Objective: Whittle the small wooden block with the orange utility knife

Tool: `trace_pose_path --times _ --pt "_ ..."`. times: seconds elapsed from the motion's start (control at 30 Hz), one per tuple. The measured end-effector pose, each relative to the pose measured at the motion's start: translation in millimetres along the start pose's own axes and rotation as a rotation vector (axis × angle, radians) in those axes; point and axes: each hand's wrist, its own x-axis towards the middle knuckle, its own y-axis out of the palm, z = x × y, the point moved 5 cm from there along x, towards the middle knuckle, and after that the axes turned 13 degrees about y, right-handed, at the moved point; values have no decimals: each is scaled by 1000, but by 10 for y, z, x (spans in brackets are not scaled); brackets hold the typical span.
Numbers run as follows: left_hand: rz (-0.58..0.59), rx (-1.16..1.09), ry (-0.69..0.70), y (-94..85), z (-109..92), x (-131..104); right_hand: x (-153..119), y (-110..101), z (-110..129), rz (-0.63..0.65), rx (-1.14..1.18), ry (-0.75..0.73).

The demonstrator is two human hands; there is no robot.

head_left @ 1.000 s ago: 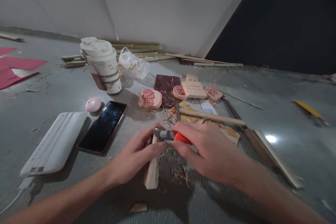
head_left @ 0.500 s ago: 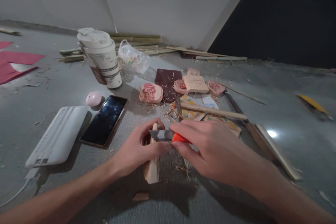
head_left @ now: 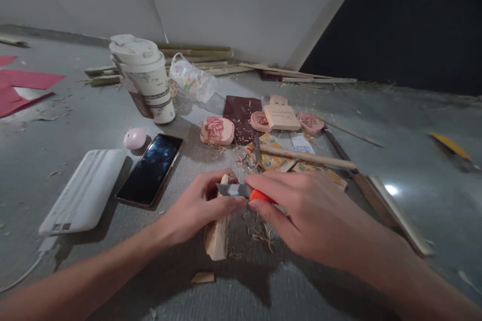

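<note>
While two hands (head_left: pixel 256 205) grip: left, one wood piece (head_left: pixel 217 238) | right, one orange-handled knife (head_left: pixel 260 196)

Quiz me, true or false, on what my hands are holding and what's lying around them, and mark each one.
1. The right hand holds an orange-handled knife. True.
2. The left hand holds the smartphone. False: the left hand grips a piece of wood, and the phone lies flat.
3. A cable is plugged into the white power bank. True.
4. The lidded cup is tipped on its side. False: it stands upright.
</note>
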Motion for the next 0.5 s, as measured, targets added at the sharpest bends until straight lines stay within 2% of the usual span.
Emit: trace_pose_path --times 0.23,0.5 --pt "-40 49 15 -8 -15 -32 -44 0 33 -64 -46 3" --pt "-22 -60 0 43 -25 -30 -88 -18 111 -200 -150 22"
